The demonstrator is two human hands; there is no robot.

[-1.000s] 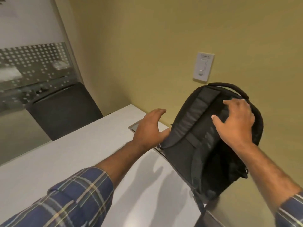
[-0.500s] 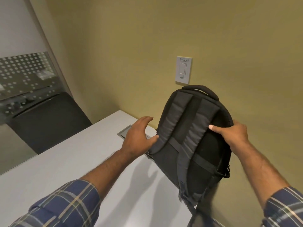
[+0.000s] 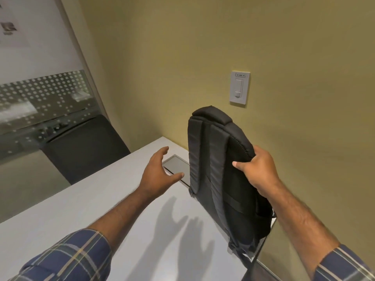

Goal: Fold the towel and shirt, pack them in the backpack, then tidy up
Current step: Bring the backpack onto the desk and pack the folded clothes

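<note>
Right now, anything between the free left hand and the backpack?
Nothing visible. The left hand hovers open over the white table, just left of the black backpack, with only bare tabletop and a flush grey panel below the gap. The right hand already grips the backpack's right edge, holding it upright.

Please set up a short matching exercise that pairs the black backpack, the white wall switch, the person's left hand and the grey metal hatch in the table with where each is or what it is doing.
Column one:
1. black fabric backpack
2. white wall switch
3. left hand
4. grey metal hatch set in the white table

Column two:
A. open, fingers spread, holding nothing
B. flush in the tabletop, behind the left hand
C. upright at the table's edge, gripped by the right hand
D. fixed on the olive wall

Pairs: 1-C, 2-D, 3-A, 4-B
</note>
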